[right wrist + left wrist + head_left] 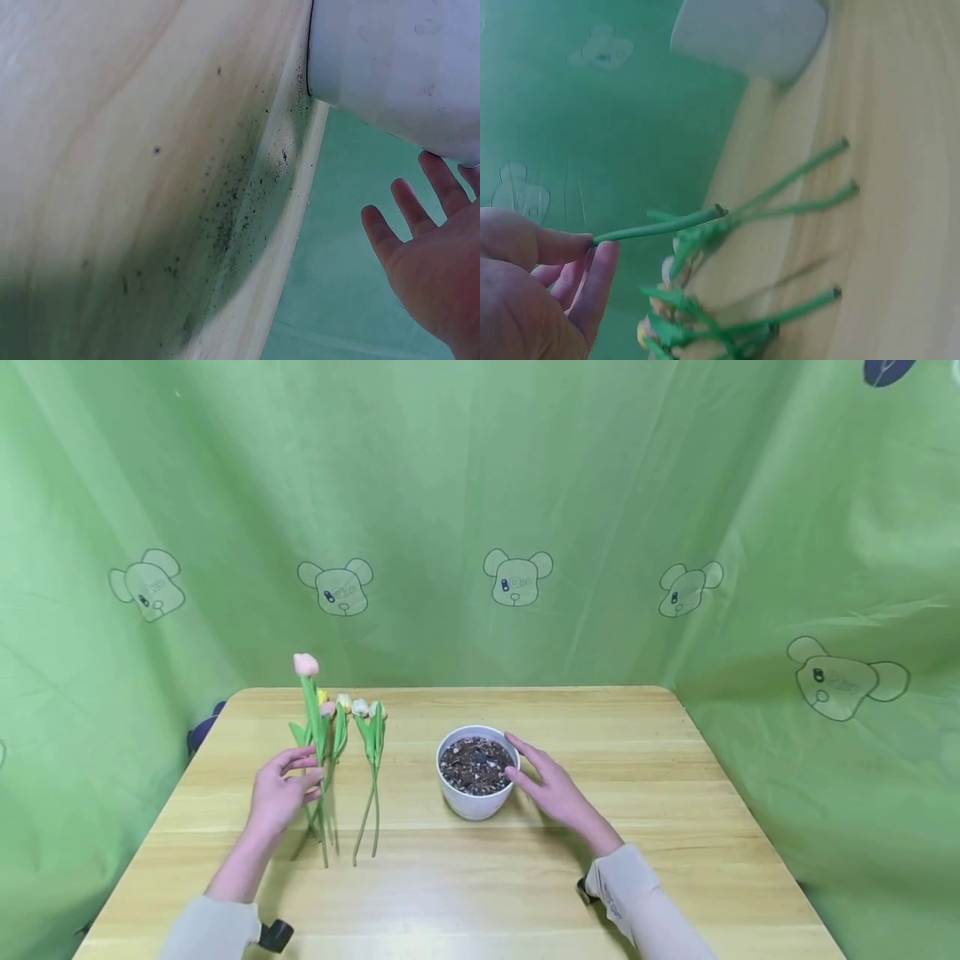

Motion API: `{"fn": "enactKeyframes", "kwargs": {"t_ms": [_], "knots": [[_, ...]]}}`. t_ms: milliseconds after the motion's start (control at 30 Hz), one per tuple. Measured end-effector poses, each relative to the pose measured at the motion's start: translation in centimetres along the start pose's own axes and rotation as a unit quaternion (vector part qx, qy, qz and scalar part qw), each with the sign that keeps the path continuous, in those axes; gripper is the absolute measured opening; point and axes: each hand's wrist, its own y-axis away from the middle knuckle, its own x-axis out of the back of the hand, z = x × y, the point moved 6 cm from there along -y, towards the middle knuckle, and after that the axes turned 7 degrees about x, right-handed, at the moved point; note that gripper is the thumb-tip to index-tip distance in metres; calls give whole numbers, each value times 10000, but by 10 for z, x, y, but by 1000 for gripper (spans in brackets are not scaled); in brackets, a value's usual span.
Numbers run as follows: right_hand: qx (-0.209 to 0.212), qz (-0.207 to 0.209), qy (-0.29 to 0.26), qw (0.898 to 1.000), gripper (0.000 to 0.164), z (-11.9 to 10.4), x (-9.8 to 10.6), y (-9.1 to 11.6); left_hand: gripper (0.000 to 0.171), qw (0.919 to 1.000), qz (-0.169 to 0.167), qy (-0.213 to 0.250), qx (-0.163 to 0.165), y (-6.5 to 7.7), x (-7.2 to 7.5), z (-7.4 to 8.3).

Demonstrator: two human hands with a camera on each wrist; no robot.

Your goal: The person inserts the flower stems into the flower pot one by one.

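My left hand (276,797) pinches the green stem of a pink tulip (306,666) between thumb and fingertips. In the left wrist view the tulip's bare stem (656,227) points out from the fingertips, raised over the wooden table. Several other tulips with white (360,707), yellow and pink heads lie beside and under this hand. Right of them stands a white flowerpot (471,807), upright and filled with dark, speckled soil (474,766). The right hand (553,789) is at the pot's right side, fingers spread and extended, fingertips at the rim and wall.
Dark soil crumbs (232,217) are scattered on the table near the pot. A green curtain (435,527) with bear-head prints encloses the wooden table (480,893) at the back and sides. Small black devices (276,935) sit at both wrists.
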Motion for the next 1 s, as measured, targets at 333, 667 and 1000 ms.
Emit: {"fn": "enactKeyframes", "kwargs": {"t_ms": [333, 667, 1000], "knots": [[-59, -47, -186, 9998, 64, 1, -1, 1, 51, 9982, -261, 460, -299, 13, -39, 27], [-79, -37, -263, 9996, 65, 3, -2, -1, 50, 9924, -568, 825, -716, 16, -84, 58], [-63, -22, -340, 9994, 65, 1, -2, 0, 47, 9832, -786, 1150, -1177, 14, -126, 82]]}}
